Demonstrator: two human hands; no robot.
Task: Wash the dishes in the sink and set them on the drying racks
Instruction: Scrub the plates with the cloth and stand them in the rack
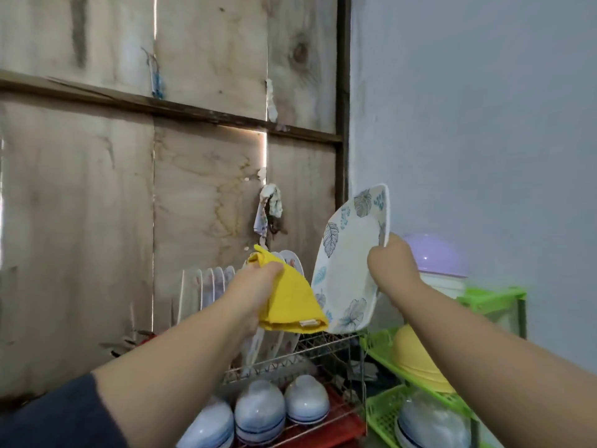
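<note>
two racks below hands: silver wire dish rack (326,345) under both, green plastic shelf rack (381,347) under right forearm. square white leaf-print plate (345,263) held tilted above wire rack, right hand (392,263) gripping its right edge. left hand (255,286) clutching folded yellow cloth (290,299) against plate's lower left. step looks like drying. next: lower plate into free slot beside upright plates (210,286).

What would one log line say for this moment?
left hand: grips yellow cloth | right hand: holds leaf-print plate upright above wire rack | bowls upside down below
</note>
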